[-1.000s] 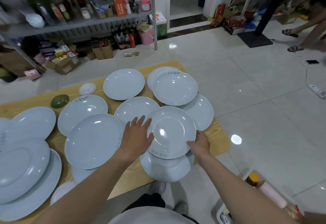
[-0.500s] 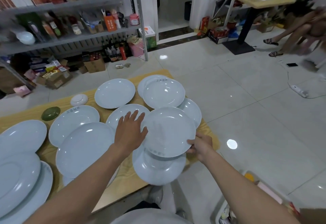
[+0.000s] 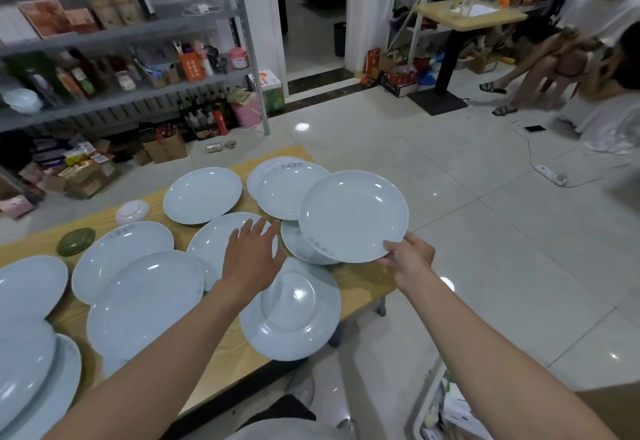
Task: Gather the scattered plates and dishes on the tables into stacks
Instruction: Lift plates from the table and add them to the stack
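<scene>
Several pale blue plates lie scattered and overlapping on a wooden table (image 3: 360,284). My right hand (image 3: 408,259) pinches the near rim of one pale blue plate (image 3: 353,214) and holds it lifted above the table's right end, over another plate (image 3: 301,245). My left hand (image 3: 252,256) hovers with fingers spread and straight above a plate (image 3: 214,242) in the middle, holding nothing. A plate with a flat rim (image 3: 294,311) sits at the near edge, jutting past it. Two stacked plates (image 3: 287,187) lie at the far right.
A small green dish (image 3: 76,240) and a small white dish (image 3: 132,211) sit at the far side. Large plates (image 3: 31,363) overlap at the left. Metal shelving (image 3: 131,93) with bottles and boxes stands behind. People sit at the far right by a small table (image 3: 467,14).
My right hand has lifted the plate up and to the right, off the lower plate. My left hand has let go of its rim and now hovers free.
</scene>
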`<action>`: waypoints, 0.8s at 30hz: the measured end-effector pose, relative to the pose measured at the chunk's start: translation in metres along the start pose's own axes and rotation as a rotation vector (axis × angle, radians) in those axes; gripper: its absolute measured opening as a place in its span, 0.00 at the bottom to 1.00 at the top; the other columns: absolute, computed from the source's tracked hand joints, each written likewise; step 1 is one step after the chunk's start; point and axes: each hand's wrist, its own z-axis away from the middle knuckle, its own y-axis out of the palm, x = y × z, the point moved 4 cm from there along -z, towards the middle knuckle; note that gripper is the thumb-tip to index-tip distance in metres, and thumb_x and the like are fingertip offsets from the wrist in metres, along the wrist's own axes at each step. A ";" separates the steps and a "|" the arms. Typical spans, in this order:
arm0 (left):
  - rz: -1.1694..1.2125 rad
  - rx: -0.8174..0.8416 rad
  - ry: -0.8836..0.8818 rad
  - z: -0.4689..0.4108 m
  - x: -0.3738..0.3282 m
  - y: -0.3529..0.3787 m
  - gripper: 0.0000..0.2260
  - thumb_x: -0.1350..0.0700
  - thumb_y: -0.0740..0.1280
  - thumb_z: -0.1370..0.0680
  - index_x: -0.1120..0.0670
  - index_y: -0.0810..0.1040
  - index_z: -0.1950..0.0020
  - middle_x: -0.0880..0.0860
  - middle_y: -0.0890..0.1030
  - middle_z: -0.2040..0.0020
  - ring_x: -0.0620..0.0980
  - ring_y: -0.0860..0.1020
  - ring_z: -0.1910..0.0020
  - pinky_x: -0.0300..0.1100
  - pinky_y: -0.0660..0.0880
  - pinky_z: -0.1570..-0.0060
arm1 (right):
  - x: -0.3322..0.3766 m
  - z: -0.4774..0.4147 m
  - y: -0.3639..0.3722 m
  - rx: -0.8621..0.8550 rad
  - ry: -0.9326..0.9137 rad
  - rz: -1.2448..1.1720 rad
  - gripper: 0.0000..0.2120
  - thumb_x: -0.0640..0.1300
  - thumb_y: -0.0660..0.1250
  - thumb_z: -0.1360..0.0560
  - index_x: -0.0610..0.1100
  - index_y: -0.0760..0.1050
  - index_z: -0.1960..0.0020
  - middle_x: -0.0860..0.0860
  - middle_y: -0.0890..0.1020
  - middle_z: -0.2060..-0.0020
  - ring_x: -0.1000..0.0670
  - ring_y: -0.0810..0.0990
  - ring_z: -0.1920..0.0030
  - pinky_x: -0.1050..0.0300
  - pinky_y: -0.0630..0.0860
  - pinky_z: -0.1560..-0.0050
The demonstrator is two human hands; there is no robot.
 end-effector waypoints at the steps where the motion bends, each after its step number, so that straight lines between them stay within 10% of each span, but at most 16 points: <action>1: 0.002 0.004 0.000 0.000 -0.001 0.000 0.26 0.45 0.60 0.19 0.50 0.63 0.22 0.55 0.63 0.22 0.58 0.60 0.23 0.55 0.58 0.26 | 0.001 0.000 0.000 -0.005 0.000 -0.023 0.26 0.24 0.66 0.28 0.37 0.74 0.32 0.42 0.82 0.43 0.39 0.84 0.49 0.45 0.83 0.51; 24: 0.127 0.129 -0.182 -0.069 0.015 0.036 0.26 0.47 0.62 0.19 0.48 0.63 0.22 0.54 0.65 0.23 0.58 0.63 0.25 0.55 0.67 0.33 | 0.044 -0.030 0.038 0.054 -0.257 -0.133 0.38 0.26 0.67 0.26 0.49 0.61 0.22 0.46 0.85 0.48 0.46 0.86 0.52 0.45 0.83 0.52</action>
